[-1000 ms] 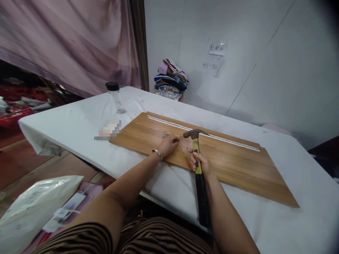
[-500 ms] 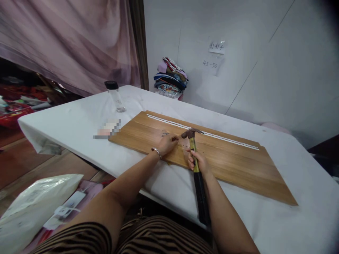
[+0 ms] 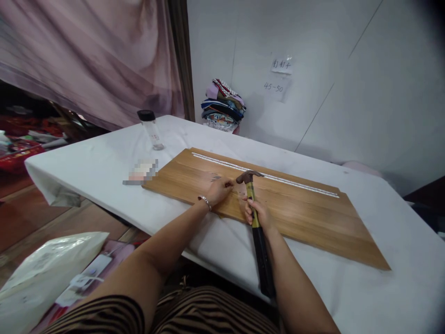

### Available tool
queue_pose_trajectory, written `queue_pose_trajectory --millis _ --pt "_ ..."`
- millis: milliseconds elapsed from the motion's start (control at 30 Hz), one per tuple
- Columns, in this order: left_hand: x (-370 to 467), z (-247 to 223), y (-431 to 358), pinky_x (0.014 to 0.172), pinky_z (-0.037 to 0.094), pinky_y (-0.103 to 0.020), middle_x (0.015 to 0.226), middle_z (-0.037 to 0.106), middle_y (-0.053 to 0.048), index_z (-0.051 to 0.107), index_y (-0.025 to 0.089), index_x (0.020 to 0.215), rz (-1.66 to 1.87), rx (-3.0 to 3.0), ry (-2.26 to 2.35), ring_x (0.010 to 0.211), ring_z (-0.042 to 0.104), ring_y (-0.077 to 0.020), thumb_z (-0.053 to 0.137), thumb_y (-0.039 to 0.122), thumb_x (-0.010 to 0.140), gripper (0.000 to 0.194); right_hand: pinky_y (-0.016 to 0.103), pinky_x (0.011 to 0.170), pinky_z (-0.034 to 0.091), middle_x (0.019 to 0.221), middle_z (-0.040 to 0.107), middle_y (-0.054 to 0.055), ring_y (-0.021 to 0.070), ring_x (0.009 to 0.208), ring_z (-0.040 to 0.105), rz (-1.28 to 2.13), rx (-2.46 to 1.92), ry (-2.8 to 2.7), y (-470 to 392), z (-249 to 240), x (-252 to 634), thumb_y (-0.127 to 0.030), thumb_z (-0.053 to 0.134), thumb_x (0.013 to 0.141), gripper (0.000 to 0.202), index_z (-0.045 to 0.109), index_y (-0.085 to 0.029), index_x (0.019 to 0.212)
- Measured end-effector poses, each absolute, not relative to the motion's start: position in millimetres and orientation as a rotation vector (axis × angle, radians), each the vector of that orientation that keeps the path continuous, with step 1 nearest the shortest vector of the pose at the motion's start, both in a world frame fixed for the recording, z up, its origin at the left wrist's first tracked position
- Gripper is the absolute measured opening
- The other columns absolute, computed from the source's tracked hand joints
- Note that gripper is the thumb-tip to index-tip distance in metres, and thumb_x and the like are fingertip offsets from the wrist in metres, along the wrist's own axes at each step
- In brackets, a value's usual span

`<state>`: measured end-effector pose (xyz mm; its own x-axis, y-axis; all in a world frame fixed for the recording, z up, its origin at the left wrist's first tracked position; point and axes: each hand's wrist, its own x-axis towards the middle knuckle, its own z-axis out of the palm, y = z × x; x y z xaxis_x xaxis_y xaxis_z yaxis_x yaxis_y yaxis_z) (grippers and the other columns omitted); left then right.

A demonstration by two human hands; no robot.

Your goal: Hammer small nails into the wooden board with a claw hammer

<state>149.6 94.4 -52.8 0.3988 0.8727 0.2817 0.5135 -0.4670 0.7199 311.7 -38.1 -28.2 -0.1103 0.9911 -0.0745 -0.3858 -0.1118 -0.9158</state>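
Observation:
My right hand point(image 3: 256, 212) is wrapped round the yellow and black handle of a hammer point(image 3: 259, 232). The hammer's rusty head is raised just right of my left hand point(image 3: 219, 190). That left hand, with a bracelet at the wrist, rests low over a wooden board point(image 3: 313, 213), its fingers pinched together; what they hold is too small to make out. A few nails point(image 3: 215, 177) lie on the board beyond it. Two white strips point(image 3: 278, 178) run along the board's far edge.
The board lies on a table with a white cloth point(image 3: 86, 160). At the left stand a clear bottle point(image 3: 151, 130) with a black lid and a blurred flat item point(image 3: 142, 172). Folded fabrics point(image 3: 224, 105) are stacked by the wall. A plastic bag point(image 3: 52, 273) is at lower left.
The view has shifted slightly. Both hands keep nearly the same pose, and the hammer remains in my right hand.

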Motion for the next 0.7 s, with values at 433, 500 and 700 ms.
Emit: queue_pose_trajectory --millis 433,500,700 --pt "149 -37 82 0.085 0.048 -0.03 0.086 0.071 -0.005 0.072 0.018 0.085 0.859 2.294 1.235 0.084 0.061 -0.0171 0.057 0.016 0.079 0.017 0.019 0.029 0.032 0.049 0.047 -0.011 0.0073 0.031 0.041 1.521 -0.967 -0.952 -38 -31 309 -0.047 0.067 0.072 0.04 0.055 -0.018 0.096" --pt "149 -35 81 0.086 0.048 -0.031 0.087 0.071 -0.005 0.072 0.018 0.084 0.869 2.304 1.25 0.084 0.061 -0.0174 0.057 0.015 0.078 0.016 0.019 0.029 0.033 0.049 0.047 -0.011 0.0073 0.031 0.041 1.517 -0.981 -0.955 -39 -29 308 -0.047 0.067 0.071 0.04 0.055 -0.018 0.096" --pt "150 -36 80 0.086 0.048 -0.031 0.09 0.071 -0.007 0.073 0.017 0.083 0.865 2.298 1.253 0.086 0.061 -0.0184 0.058 0.015 0.074 0.018 0.02 0.028 0.033 0.048 0.046 -0.011 0.0077 0.031 0.041 1.515 -1.018 -0.972 -40 -28 306 -0.049 0.066 0.073 0.041 0.056 -0.018 0.097"
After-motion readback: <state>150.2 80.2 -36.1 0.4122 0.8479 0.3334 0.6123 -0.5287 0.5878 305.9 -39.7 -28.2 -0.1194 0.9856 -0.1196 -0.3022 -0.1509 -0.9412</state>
